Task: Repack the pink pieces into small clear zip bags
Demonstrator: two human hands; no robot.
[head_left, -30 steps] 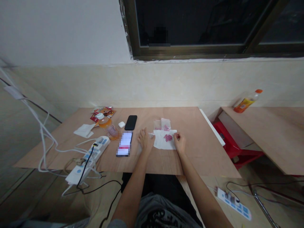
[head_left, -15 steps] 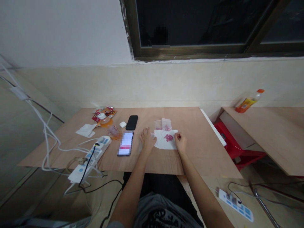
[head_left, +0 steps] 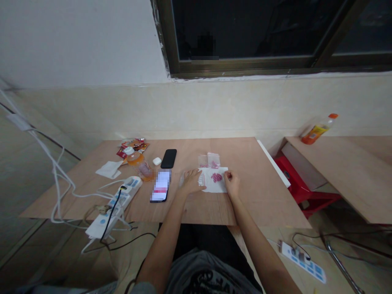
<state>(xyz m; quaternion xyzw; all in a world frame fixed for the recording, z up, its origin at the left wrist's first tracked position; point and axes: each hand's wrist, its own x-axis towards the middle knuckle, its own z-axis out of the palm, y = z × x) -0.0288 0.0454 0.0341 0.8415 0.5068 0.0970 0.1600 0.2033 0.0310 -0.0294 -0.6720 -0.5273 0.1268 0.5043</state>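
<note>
Left hand (head_left: 191, 182) moved against paper (head_left: 218, 184); two plastic bags (head_left: 213, 160).

Dim, even indoor light; soft, faint shadows lie beneath the left hand (head_left: 191, 181) and right hand (head_left: 232, 183). The window (head_left: 241, 32) beyond them shows black. Edges bow and soften; a pixelated patch (head_left: 161, 186) sits just left of the hands.

Plywood table (head_left: 260, 196), bare wood under everything. Near the middle, a white paper (head_left: 211, 185) with pink beads (head_left: 217, 177) on it; just beyond its far edge, two small bags (head_left: 213, 160). Further left, a black phone (head_left: 168, 158), a second phone (head_left: 161, 186) with a blurred screen, an earbud case (head_left: 157, 161), a bottle (head_left: 136, 161) on its side, wrappers (head_left: 133, 146), a tissue (head_left: 108, 169), and a power strip (head_left: 122, 196) running over the near edge. On the right, a second table (head_left: 346, 171) with an orange-capped bottle (head_left: 318, 130).
</note>
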